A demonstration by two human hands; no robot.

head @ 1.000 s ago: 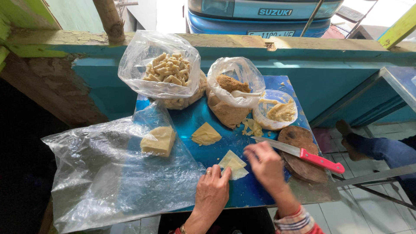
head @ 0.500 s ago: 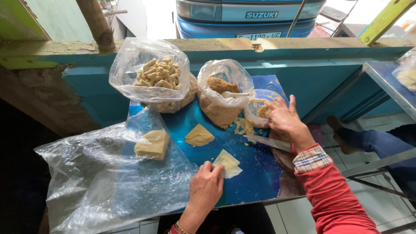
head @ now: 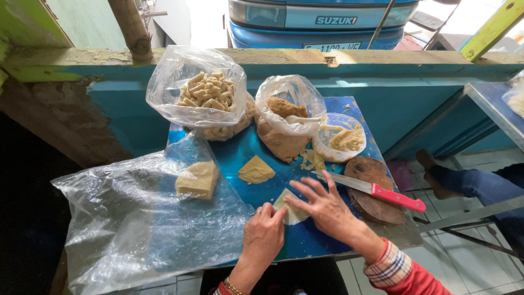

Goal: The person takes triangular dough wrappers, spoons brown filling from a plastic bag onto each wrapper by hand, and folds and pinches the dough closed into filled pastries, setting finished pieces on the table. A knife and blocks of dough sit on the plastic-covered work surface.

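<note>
A pale thin dough sheet (head: 289, 210) lies on the blue table (head: 305, 246) near the front edge. My left hand (head: 263, 234) touches its left edge with the fingertips. My right hand (head: 323, 206) rests on its right side with fingers spread. Neither hand grips anything. Further back lies a second folded dough sheet (head: 255, 170). A red-handled knife (head: 376, 190) sits to the right on a round brown wooden board (head: 376, 205).
A clear bag of rolled pieces (head: 204, 98), a bag of brown filling (head: 284, 128) with a spoon, and a clear tub of shreds (head: 341, 139) stand at the back. A dough stack (head: 197, 179) sits on a large plastic sheet (head: 131, 229). Someone's leg (head: 469, 183) at right.
My right hand came back from the tub at the back right and now rests on the dough sheet. My left hand stayed at the sheet's left edge.
</note>
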